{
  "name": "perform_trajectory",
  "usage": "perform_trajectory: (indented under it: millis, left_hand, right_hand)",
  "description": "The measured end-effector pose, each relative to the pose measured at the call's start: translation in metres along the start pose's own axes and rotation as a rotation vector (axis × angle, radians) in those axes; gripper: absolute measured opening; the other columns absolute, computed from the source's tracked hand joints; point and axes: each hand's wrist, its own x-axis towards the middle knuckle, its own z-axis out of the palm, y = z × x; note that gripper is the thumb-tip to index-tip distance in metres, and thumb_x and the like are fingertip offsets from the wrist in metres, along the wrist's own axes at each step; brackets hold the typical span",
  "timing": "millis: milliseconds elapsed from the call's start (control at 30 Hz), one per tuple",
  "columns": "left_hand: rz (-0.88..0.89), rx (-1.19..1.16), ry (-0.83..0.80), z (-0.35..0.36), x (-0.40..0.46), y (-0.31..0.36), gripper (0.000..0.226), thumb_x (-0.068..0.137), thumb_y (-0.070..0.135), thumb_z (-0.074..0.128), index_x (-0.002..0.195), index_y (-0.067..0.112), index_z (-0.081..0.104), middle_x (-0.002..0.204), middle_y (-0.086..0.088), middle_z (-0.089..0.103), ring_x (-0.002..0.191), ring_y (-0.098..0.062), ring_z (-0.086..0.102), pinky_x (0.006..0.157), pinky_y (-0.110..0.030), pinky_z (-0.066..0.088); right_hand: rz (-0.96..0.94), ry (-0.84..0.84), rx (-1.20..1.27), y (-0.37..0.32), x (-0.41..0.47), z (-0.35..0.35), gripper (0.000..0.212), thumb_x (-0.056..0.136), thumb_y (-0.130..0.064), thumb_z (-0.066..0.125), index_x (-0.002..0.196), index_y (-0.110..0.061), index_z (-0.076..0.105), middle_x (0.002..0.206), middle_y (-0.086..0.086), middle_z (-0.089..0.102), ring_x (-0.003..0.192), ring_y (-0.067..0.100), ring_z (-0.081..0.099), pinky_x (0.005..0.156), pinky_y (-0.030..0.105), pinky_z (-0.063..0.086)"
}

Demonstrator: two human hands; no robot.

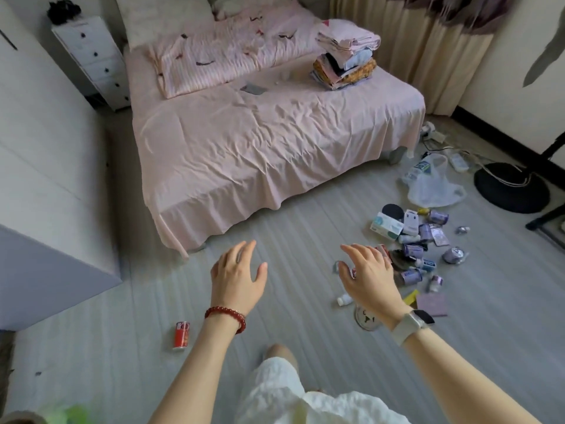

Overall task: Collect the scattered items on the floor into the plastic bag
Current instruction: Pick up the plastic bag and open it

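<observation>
Starting collection: both my left hand [237, 278] and right hand [368, 275] spread wide, empty; next, fetch plastic bag [434, 188] beyond the scattered items [415, 240].

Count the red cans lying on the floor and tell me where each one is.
1. The red can lies alone on the floor left of the left hand's wrist, far from the pile of items on the right. Others could be hidden within that pile.
</observation>
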Motion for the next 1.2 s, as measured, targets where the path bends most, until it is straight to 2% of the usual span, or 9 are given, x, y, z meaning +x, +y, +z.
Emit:
perform_trajectory:
  millis: [67, 233, 400, 467, 633, 767, 933, 1067, 1200]
  left_hand:
    - [-0.018, 0.002, -0.082, 0.019, 0.046, -0.004, 0.049, 0.087, 0.032, 0.052, 0.132, 0.015, 0.044, 0.138, -0.006, 0.046, 0.128, -0.024, 0.039, 0.104, -0.04, 0.031]
    - [0.068, 0.021, -0.144, 0.05, 0.194, -0.006, 0.053, 0.082, 0.038, 0.049, 0.13, 0.013, 0.047, 0.134, -0.01, 0.049, 0.125, -0.028, 0.043, 0.102, -0.042, 0.034]
    - [0.193, 0.029, -0.16, 0.056, 0.353, 0.017, 0.051, 0.08, 0.035, 0.05, 0.125, 0.012, 0.052, 0.129, -0.012, 0.054, 0.12, -0.031, 0.048, 0.095, -0.045, 0.039]
    - [0.222, 0.037, -0.238, 0.067, 0.414, 0.037, 0.05, 0.082, 0.035, 0.052, 0.127, 0.014, 0.049, 0.131, -0.009, 0.051, 0.121, -0.03, 0.045, 0.097, -0.043, 0.037]
    - [0.405, 0.014, -0.405, 0.126, 0.521, 0.127, 0.05, 0.085, 0.032, 0.054, 0.131, 0.016, 0.043, 0.135, -0.006, 0.047, 0.124, -0.027, 0.042, 0.1, -0.04, 0.034]
    - [0.551, 0.005, -0.514, 0.181, 0.577, 0.203, 0.05, 0.087, 0.033, 0.051, 0.134, 0.017, 0.04, 0.138, -0.003, 0.044, 0.125, -0.024, 0.041, 0.102, -0.036, 0.032]
    - [0.6, 0.015, -0.618, 0.233, 0.66, 0.289, 0.049, 0.089, 0.032, 0.05, 0.134, 0.017, 0.039, 0.138, -0.004, 0.043, 0.125, -0.024, 0.04, 0.103, -0.036, 0.032]
    - [0.683, 0.0, -0.627, 0.264, 0.737, 0.386, 0.049, 0.087, 0.034, 0.048, 0.132, 0.015, 0.042, 0.135, -0.006, 0.047, 0.123, -0.026, 0.042, 0.101, -0.038, 0.034]
    - [0.738, -0.096, -0.673, 0.296, 0.786, 0.471, 0.042, 0.087, 0.023, 0.055, 0.127, 0.013, 0.048, 0.127, -0.007, 0.052, 0.119, -0.026, 0.046, 0.1, -0.037, 0.034]
  right_hand:
    - [0.028, -0.009, -0.002, 0.003, 0.047, 0.005, 0.043, 0.091, -0.035, 0.043, 0.132, -0.021, 0.043, 0.136, 0.004, 0.048, 0.132, 0.025, 0.034, 0.111, 0.048, 0.022]
    - [0.141, 0.009, 0.007, 0.014, 0.171, 0.009, 0.045, 0.09, -0.037, 0.041, 0.132, -0.019, 0.042, 0.136, 0.004, 0.048, 0.13, 0.025, 0.036, 0.107, 0.047, 0.029]
    - [0.304, 0.057, 0.083, 0.019, 0.291, -0.019, 0.045, 0.09, -0.032, 0.044, 0.132, -0.017, 0.041, 0.136, 0.006, 0.048, 0.128, 0.026, 0.039, 0.107, 0.045, 0.031]
    - [0.358, 0.105, 0.123, 0.028, 0.331, -0.035, 0.045, 0.09, -0.031, 0.045, 0.132, -0.016, 0.041, 0.135, 0.007, 0.048, 0.128, 0.026, 0.038, 0.107, 0.044, 0.033]
    - [0.604, 0.175, 0.161, 0.079, 0.388, -0.065, 0.048, 0.09, -0.035, 0.04, 0.133, -0.015, 0.042, 0.136, 0.008, 0.048, 0.127, 0.027, 0.039, 0.104, 0.042, 0.034]
    - [0.782, 0.19, 0.231, 0.139, 0.431, -0.075, 0.045, 0.091, -0.03, 0.044, 0.133, -0.014, 0.041, 0.138, 0.009, 0.046, 0.128, 0.028, 0.038, 0.105, 0.042, 0.034]
    - [0.882, 0.163, 0.35, 0.216, 0.515, -0.112, 0.047, 0.092, -0.032, 0.041, 0.136, -0.017, 0.035, 0.142, 0.008, 0.041, 0.131, 0.027, 0.033, 0.105, 0.043, 0.032]
    - [0.922, 0.254, 0.378, 0.279, 0.573, -0.167, 0.046, 0.092, -0.03, 0.041, 0.136, -0.017, 0.036, 0.141, 0.007, 0.042, 0.131, 0.027, 0.034, 0.105, 0.043, 0.032]
    - [1.014, 0.311, 0.405, 0.33, 0.611, -0.21, 0.046, 0.093, -0.031, 0.041, 0.136, -0.016, 0.035, 0.142, 0.005, 0.04, 0.132, 0.025, 0.032, 0.105, 0.042, 0.031]
